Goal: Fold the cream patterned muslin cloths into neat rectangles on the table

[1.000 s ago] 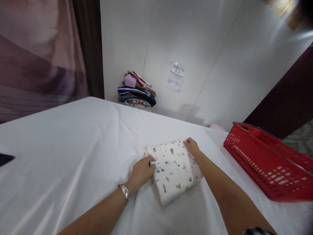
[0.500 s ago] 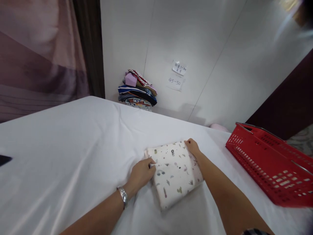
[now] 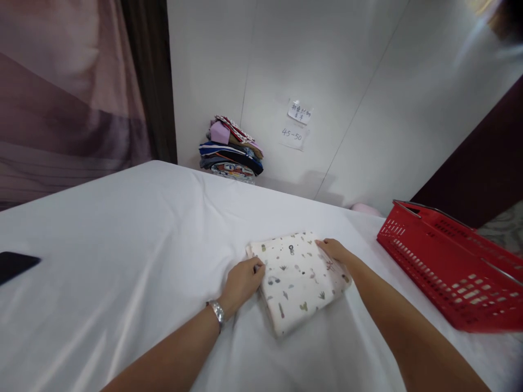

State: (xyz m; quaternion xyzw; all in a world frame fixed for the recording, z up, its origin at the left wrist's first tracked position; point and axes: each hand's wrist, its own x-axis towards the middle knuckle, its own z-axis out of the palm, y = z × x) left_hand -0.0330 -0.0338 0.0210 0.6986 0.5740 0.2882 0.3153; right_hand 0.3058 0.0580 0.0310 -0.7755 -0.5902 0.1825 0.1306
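A folded white cloth (image 3: 294,283) printed with small cacti and other little motifs lies on the white-covered table. My left hand (image 3: 244,280), with a silver band at the wrist, is closed at the cloth's left edge, thumb and fingers pinching it. At the upper right corner, my right hand (image 3: 335,250) has its fingers closed on the cloth's edge; the fingertips are partly hidden. Several folded layers show along the cloth's left side.
A red plastic basket (image 3: 445,267) with metal handles stands on the right. Against the wall is a pile of folded fabrics (image 3: 231,149). Paper labels (image 3: 296,125) are stuck to the wall above the white tablecloth (image 3: 122,245). A dark flat object (image 3: 16,265) lies at the left edge.
The cloth and both hands have shifted slightly right in view. The right side of the cloth now lies more spread out, and my right hand sits a little lower and further right.
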